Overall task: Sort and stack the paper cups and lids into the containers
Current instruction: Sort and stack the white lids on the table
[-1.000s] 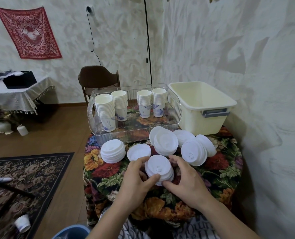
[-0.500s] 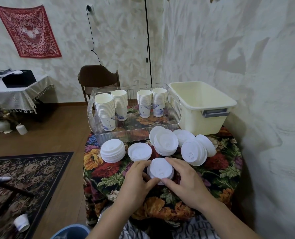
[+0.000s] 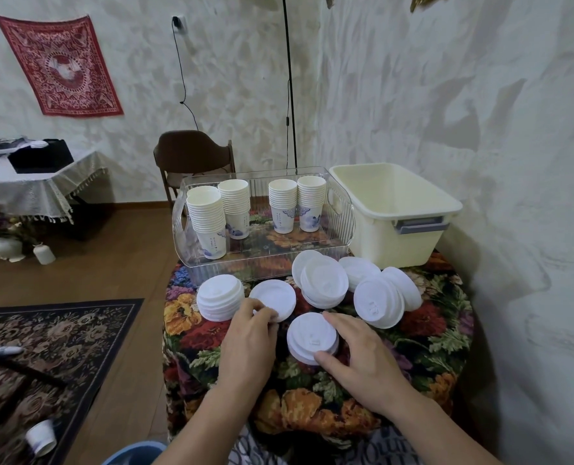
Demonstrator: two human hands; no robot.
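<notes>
Meanwhile, at the flower-print table (image 3: 423,333), your right hand (image 3: 362,357) cups a short stack of white lids (image 3: 312,337) near the front edge, thumb curled against its near side and fingers wrapped along its right rim. Your left hand (image 3: 248,340) sits just beside that stack, its fingertips bent onto the near edge of a single flat lid (image 3: 273,298); whether they pinch it or merely touch it cannot be told. Left of that lid stands a taller lid pile (image 3: 220,297). Behind the held stack, more lids (image 3: 325,280) lean loosely against one another, with another leaning group (image 3: 379,302) at the right. At the back of the table, a clear ribbed bin (image 3: 342,226) holds four stacks of paper cups (image 3: 208,216), two at its left end and two toward its right. A cream tub (image 3: 402,239) with a grey handle stands touching the clear bin's right end.
</notes>
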